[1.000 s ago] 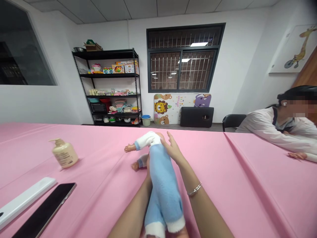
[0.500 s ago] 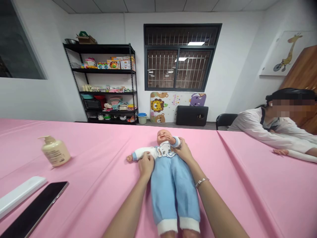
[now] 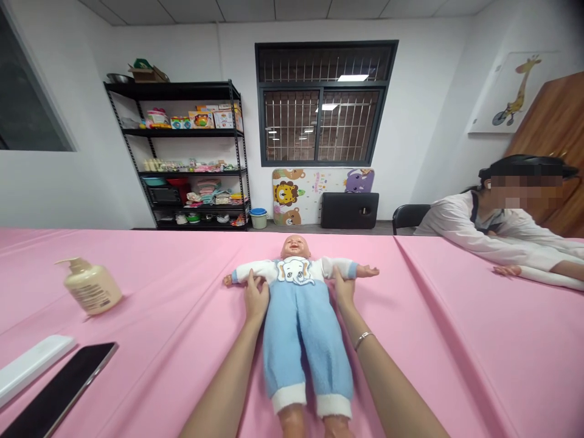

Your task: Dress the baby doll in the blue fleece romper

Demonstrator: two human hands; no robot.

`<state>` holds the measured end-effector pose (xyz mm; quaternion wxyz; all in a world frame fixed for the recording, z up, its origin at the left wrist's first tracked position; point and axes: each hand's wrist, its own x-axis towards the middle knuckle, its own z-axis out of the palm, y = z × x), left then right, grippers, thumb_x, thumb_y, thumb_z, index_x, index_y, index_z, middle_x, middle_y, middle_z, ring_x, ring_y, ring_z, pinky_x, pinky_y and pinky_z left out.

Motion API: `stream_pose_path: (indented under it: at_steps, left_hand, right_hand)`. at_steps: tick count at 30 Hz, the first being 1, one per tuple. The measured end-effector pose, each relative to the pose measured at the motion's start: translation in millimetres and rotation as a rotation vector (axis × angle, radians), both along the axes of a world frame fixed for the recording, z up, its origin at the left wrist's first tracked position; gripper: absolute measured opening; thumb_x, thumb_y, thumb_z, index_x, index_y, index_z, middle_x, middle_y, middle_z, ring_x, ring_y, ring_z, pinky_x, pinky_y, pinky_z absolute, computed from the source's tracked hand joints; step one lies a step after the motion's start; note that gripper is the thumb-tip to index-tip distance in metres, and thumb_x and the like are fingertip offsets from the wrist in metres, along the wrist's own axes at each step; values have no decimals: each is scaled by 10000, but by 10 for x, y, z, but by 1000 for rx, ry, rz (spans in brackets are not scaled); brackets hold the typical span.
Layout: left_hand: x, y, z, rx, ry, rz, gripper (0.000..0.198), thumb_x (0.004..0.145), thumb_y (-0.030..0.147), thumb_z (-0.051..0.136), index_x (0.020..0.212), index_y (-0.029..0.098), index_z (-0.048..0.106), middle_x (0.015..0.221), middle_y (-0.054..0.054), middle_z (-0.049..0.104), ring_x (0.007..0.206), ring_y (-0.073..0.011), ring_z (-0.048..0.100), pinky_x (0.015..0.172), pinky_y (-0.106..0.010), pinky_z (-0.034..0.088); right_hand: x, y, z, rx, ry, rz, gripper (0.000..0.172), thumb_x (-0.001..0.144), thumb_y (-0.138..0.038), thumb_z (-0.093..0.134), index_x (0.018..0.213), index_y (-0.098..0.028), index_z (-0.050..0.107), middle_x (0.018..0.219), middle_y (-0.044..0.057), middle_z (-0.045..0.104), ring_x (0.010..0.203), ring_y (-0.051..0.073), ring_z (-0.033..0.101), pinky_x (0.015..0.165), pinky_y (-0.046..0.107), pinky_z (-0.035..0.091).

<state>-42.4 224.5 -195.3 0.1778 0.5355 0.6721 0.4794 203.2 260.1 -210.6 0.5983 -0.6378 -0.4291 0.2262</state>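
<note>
On the pink-covered desk (image 3: 182,316), the doll (image 3: 295,297) lies face-up, legs nearest. Left hand (image 3: 257,299) and right hand (image 3: 345,293) touch its outspread sleeves (image 3: 258,267), probably to steady it; fingers partly hidden, so grip cannot be told. Beyond stands a black shelf (image 3: 173,90).

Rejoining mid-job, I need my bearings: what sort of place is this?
Probably a baby-care practice room: a doll in baby clothes lies on the pink table, a rack holds colourful boxes and folded cloths, and a cartoon panel stands below the window.
</note>
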Motion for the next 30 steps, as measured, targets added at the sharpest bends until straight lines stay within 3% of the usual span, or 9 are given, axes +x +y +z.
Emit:
stream_pose_path:
  at_steps: [3,7,11,16,19,22,25,27,30]
  left_hand:
    - [-13,8,4,-47,-20,57,565,795,247,408,1334,140,277,1162,-75,537,1152,-136,475,1019,-273,370]
    - [-12,-21,38,-67,-20,84,465,784,215,389,1244,159,365,1115,-60,560,1063,-123,527,958,-255,407]
    - [5,-58,76,-111,18,42,320,765,202,389,1053,160,522,1039,-54,593,974,-132,557,910,-255,417]
    - [-57,-49,71,-142,73,-221,300,739,169,400,956,167,608,1039,-33,600,944,-116,557,896,-224,418]
    - [-151,-24,24,-124,54,-369,387,720,100,352,1013,173,594,1099,-8,575,1002,-78,539,922,-182,415]
    - [-212,-20,-15,-104,36,-403,437,719,68,305,1058,167,563,1141,3,550,1055,-55,515,970,-174,394]
    - [-207,-47,-5,-96,60,-401,386,749,111,322,1043,174,564,1125,-1,555,1050,-84,516,980,-221,393]
    - [-184,-70,20,-99,100,-406,349,758,138,343,1017,180,574,1099,-5,567,1017,-107,530,956,-249,408]
    - [-159,-89,44,-102,120,-401,333,762,148,352,1006,180,577,1089,-11,573,1007,-121,537,941,-262,418]
  right_hand:
    - [260,-8,-9,-27,17,-277,830,721,-596,339,1327,-39,238,1325,139,324,1189,94,437,966,185,431]
    - [486,-71,-47,-192,-29,-317,778,637,-544,477,1230,-47,391,1176,182,459,1120,186,468,983,327,397]
    - [524,-137,-98,-290,-111,-355,745,585,-491,533,1191,-67,441,1182,204,427,1203,300,337,1042,466,261]
    - [484,-275,-160,-138,-365,-236,644,645,-347,484,1227,-81,415,1292,147,343,1260,233,268,1117,399,193]
    - [378,-445,-148,42,-533,47,502,732,-350,394,1170,-121,477,1254,99,402,1238,179,304,1108,387,232]
    - [196,-596,-97,24,-379,382,541,771,-414,364,1253,-169,385,1181,68,473,1140,115,417,1056,333,338]
    - [68,-650,-54,-77,-170,560,563,753,-398,405,1266,-179,325,1142,45,504,1017,67,503,960,257,419]
    - [56,-647,-13,-130,-149,485,453,740,-383,419,1136,-165,435,1085,41,530,943,68,520,900,243,430]
    - [57,-704,192,-80,-229,185,367,731,-374,440,1006,-138,501,1053,60,535,985,102,484,920,260,388]
